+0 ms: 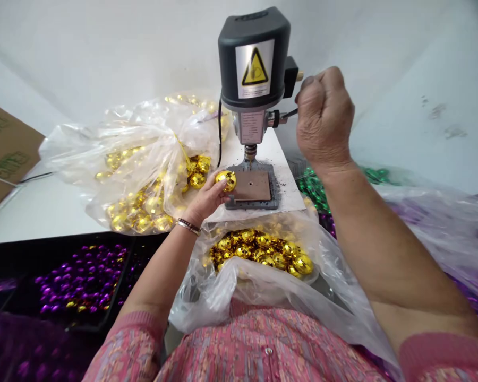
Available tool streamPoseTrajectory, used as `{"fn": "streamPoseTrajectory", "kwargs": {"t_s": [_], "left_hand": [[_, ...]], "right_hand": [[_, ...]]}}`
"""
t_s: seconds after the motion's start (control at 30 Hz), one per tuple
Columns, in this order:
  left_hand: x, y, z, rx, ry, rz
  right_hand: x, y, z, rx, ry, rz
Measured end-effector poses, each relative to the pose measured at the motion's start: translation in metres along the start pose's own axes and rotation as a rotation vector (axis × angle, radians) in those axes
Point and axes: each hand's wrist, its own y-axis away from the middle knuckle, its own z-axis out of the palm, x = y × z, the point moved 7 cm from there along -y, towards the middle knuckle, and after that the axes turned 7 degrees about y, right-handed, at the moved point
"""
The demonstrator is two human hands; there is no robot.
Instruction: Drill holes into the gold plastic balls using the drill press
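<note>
Between the fingers of my left hand (210,197) is a shiny gold faceted ball (226,181), held at the left edge of a brown plate (255,187) with a small hole in it. The plate lies on the grey base of a small bench drill press (254,58). Its chuck (250,152) and bit hang above the plate, to the right of the ball. My right hand (325,118) is raised and closed around the feed lever (290,113) on the machine's right side; the lever's end is hidden in the fist.
An open clear bag of gold balls (263,249) lies in front of the drill. Another plastic bag of gold balls (139,201) rests on the white table (43,212) to the left. Purple balls (83,278) fill a dark bin below. Green balls (314,191) sit at right.
</note>
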Motion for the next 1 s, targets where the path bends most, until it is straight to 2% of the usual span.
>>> {"fn": "streamPoseTrajectory", "kwargs": {"t_s": [0.07,0.13,0.27,0.37,0.57,0.83,1.0], "left_hand": [[-0.003,-0.010,0.003,0.020,-0.035,-0.015],[-0.001,-0.020,0.009,0.003,-0.130,0.046],[0.010,-0.033,0.020,0.059,-0.494,0.192],[0.012,-0.036,0.026,0.107,-0.641,0.180],[0.014,-0.039,0.036,0.073,-0.699,0.166],[0.022,-0.046,0.053,-0.003,-0.757,0.178],[0.016,-0.048,0.053,0.014,-0.720,0.168]], "right_hand": [[0.000,0.000,0.000,-0.011,0.009,-0.008],[-0.001,0.000,0.000,-0.026,0.039,0.001],[-0.001,0.001,-0.001,-0.038,0.075,0.028],[-0.002,0.002,-0.002,-0.038,0.057,0.010],[-0.002,0.002,-0.002,-0.062,0.042,-0.025],[-0.002,0.000,-0.001,-0.091,0.024,0.049],[-0.002,0.000,-0.001,-0.098,0.027,0.040]]}}
